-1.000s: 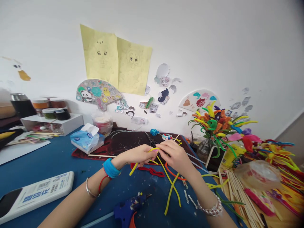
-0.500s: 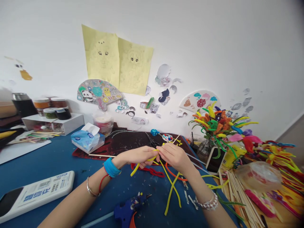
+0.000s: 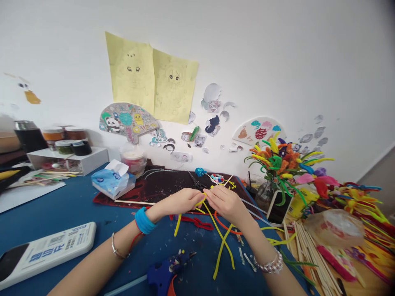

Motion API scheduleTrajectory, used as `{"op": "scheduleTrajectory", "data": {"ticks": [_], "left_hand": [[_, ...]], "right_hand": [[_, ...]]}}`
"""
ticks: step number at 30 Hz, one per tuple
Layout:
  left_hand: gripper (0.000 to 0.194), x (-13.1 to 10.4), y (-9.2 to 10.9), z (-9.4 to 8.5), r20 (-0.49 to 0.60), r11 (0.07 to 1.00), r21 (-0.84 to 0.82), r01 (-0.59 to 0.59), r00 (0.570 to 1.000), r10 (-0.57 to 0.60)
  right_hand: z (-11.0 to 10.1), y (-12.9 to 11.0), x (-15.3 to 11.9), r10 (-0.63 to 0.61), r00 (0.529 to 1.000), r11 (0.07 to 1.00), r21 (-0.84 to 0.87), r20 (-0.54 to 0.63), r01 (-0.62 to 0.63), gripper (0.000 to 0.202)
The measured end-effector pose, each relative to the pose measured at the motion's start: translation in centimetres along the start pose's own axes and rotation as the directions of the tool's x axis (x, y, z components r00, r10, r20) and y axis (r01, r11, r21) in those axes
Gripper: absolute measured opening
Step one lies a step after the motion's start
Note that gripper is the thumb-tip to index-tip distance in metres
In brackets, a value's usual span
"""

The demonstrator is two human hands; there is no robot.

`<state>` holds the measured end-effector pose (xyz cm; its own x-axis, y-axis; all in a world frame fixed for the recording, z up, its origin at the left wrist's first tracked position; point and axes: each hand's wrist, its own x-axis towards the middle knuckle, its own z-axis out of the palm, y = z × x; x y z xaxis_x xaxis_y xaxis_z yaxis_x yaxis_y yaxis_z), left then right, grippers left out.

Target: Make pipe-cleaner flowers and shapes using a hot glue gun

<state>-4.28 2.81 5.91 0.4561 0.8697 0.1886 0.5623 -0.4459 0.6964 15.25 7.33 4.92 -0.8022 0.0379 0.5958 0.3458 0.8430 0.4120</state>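
Observation:
Yellow pipe cleaners (image 3: 219,232) are pinched between my two hands above the middle of the table. My left hand (image 3: 184,201) is closed, fingers curled round part of the yellow strands, and one end hangs below it. Close against it, my right hand (image 3: 224,202) is also closed, its fingertips gripping the yellow strands near the left fingertips. Two long yellow ends cross and dangle below the right hand. The exact spot where the strands meet is partly covered by my fingers. Behind the hands lie black scissors (image 3: 195,181), and a red pipe cleaner (image 3: 197,222) lies beneath.
A blue glue gun (image 3: 163,273) lies nearest me, with a white phone-like device (image 3: 46,255) at left. A tissue pack (image 3: 112,181) stands further back. To the right are a vase of pipe-cleaner flowers (image 3: 277,164), a phone (image 3: 279,209) and wooden sticks (image 3: 311,255).
My left hand has turned and its fingers have curled in more. The short yellow end below it now hangs more steeply. My right hand has barely moved.

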Motion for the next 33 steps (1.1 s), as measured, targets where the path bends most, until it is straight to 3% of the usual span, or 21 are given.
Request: {"op": "scheduleTrajectory", "data": {"ticks": [7, 15, 23, 29, 33], "left_hand": [[0.033, -0.1, 0.4, 0.8, -0.06, 0.995, 0.095, -0.044, 0.997, 0.049], [0.031, -0.1, 0.5, 0.3, 0.106, 0.998, 0.026, -0.06, 0.993, 0.057], [0.029, -0.2, 0.4, 0.3, 0.129, 0.993, 0.092, -0.074, 0.99, 0.062], [0.026, -0.6, 0.3, -0.3, 0.124, 0.956, 0.253, -0.146, 0.985, 0.118], [0.025, -0.9, 0.3, -0.3, 0.133, 0.897, 0.4, -0.188, 0.98, 0.147]], "right_hand": [[0.0, -0.2, -0.1, 0.013, 1.0, 1.0, -0.009, 0.001, -0.013, 0.022], [-0.1, -0.4, -0.1, 0.004, 0.998, 1.0, -0.027, 0.061, -0.002, 0.019], [0.5, -1.1, -0.2, 0.092, 0.995, 0.995, 0.035, 0.027, -0.093, 0.017], [0.9, -2.1, 0.2, 0.296, 0.951, 0.932, 0.244, -0.086, -0.268, 0.018], [0.0, -2.0, 0.6, 0.324, 0.945, 0.869, 0.379, 0.048, -0.317, 0.018]]}}
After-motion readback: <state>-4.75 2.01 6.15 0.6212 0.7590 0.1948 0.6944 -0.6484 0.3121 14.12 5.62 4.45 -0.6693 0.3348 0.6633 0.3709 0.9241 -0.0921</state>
